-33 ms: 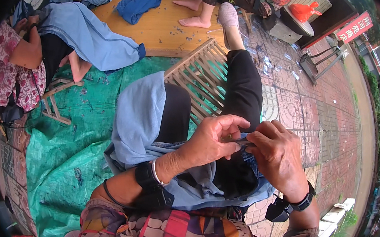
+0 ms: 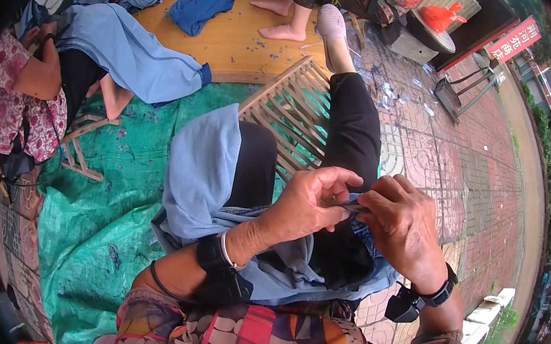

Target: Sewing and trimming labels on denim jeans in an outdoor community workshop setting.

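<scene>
A light-blue denim garment lies bunched over my lap and my black-trousered legs. My left hand is over the garment, its thumb and fingers curled in a pinch at a small dark-blue fold of the cloth. Close against it, my right hand is closed on the same fold, fingers bent inward. Whether anything small is held along with the cloth is hidden by the fingers. Both wrists carry black straps with small dark devices.
A slatted wooden stool stands ahead, beside my outstretched leg. Green tarp covers the ground at left. At far left a person sits with denim. Beyond lies an orange-brown board with a blue garment and another person's bare feet.
</scene>
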Demonstrator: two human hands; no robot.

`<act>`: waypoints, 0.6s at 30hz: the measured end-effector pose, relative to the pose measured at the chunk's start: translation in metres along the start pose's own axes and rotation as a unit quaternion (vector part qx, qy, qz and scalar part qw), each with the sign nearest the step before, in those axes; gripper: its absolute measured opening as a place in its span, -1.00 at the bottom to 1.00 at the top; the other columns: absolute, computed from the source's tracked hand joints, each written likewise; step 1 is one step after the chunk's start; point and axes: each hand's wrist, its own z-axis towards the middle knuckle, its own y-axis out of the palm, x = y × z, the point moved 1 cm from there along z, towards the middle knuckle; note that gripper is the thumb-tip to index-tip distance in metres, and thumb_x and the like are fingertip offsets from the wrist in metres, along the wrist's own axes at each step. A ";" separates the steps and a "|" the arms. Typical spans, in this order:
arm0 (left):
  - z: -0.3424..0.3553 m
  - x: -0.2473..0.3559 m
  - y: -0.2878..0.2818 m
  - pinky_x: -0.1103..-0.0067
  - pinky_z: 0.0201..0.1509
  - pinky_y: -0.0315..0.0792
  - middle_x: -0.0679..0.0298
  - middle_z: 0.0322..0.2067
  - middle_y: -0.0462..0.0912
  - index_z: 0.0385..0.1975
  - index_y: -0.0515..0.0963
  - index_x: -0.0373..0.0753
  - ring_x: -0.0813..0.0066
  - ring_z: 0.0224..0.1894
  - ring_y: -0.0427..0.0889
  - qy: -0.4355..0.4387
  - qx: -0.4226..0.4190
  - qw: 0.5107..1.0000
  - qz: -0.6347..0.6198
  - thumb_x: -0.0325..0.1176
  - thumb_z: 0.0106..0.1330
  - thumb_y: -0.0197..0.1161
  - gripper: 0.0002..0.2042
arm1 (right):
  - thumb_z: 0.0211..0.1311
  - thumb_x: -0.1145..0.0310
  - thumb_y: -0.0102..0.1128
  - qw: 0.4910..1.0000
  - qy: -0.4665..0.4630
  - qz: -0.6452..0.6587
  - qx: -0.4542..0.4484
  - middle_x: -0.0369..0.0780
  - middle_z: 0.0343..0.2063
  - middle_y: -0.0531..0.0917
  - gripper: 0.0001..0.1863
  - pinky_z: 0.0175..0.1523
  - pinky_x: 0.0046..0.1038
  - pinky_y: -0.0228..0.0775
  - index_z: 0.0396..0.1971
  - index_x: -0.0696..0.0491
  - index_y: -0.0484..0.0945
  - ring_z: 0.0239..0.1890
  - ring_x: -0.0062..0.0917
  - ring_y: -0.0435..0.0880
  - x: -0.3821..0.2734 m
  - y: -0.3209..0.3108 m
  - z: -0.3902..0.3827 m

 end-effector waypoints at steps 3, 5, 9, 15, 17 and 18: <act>0.000 -0.001 0.000 0.78 -0.49 0.44 0.35 -0.47 0.43 -0.02 0.36 -0.36 0.72 -0.52 0.47 -0.004 -0.005 1.000 -0.010 -0.72 0.02 0.14 -0.55 | -0.26 0.52 0.19 1.000 0.003 0.005 0.004 -0.25 -0.54 0.42 -0.85 -0.43 -0.35 0.30 -0.58 0.06 0.44 -0.42 -0.37 0.46 0.002 0.002 -0.001; 0.001 0.001 0.000 0.78 -0.49 0.43 0.34 -0.47 0.43 -0.02 0.36 -0.36 0.72 -0.52 0.47 -0.006 -0.007 1.000 -0.010 -0.72 0.01 0.15 -0.55 | -0.26 0.52 0.19 1.000 0.003 0.007 0.011 -0.25 -0.54 0.42 -0.85 -0.43 -0.35 0.30 -0.58 0.06 0.45 -0.42 -0.36 0.46 0.002 0.003 -0.002; 0.001 0.000 0.000 0.78 -0.49 0.44 0.34 -0.46 0.42 -0.02 0.37 -0.36 0.71 -0.53 0.47 -0.014 -0.005 1.000 -0.023 -0.72 0.01 0.16 -0.55 | -0.26 0.52 0.19 1.000 0.004 0.010 0.013 -0.24 -0.54 0.41 -0.85 -0.43 -0.35 0.30 -0.57 0.06 0.46 -0.42 -0.36 0.46 0.002 0.003 -0.002; 0.002 -0.001 -0.001 0.77 -0.49 0.45 0.34 -0.43 0.42 -0.04 0.40 -0.36 0.71 -0.51 0.47 -0.022 -0.006 0.999 -0.033 -0.72 0.01 0.16 -0.57 | -0.25 0.51 0.18 1.000 -0.001 0.001 0.002 -0.25 -0.55 0.41 -0.85 -0.42 -0.35 0.30 -0.56 0.07 0.45 -0.42 -0.37 0.45 0.002 0.004 0.000; 0.002 -0.002 -0.001 0.77 -0.49 0.45 0.34 -0.42 0.42 -0.05 0.40 -0.36 0.71 -0.51 0.47 -0.024 -0.006 0.999 -0.034 -0.72 0.01 0.16 -0.58 | -0.25 0.51 0.17 1.000 -0.003 -0.006 -0.002 -0.25 -0.55 0.40 -0.85 -0.42 -0.35 0.30 -0.56 0.07 0.45 -0.42 -0.37 0.45 0.002 0.004 0.001; 0.002 -0.002 -0.001 0.77 -0.49 0.44 0.35 -0.42 0.42 -0.05 0.41 -0.36 0.71 -0.51 0.47 -0.025 -0.006 0.999 -0.034 -0.72 0.01 0.16 -0.58 | -0.26 0.51 0.19 1.000 -0.002 -0.012 -0.005 -0.24 -0.54 0.42 -0.84 -0.41 -0.36 0.31 -0.56 0.07 0.45 -0.41 -0.35 0.47 0.001 0.004 0.001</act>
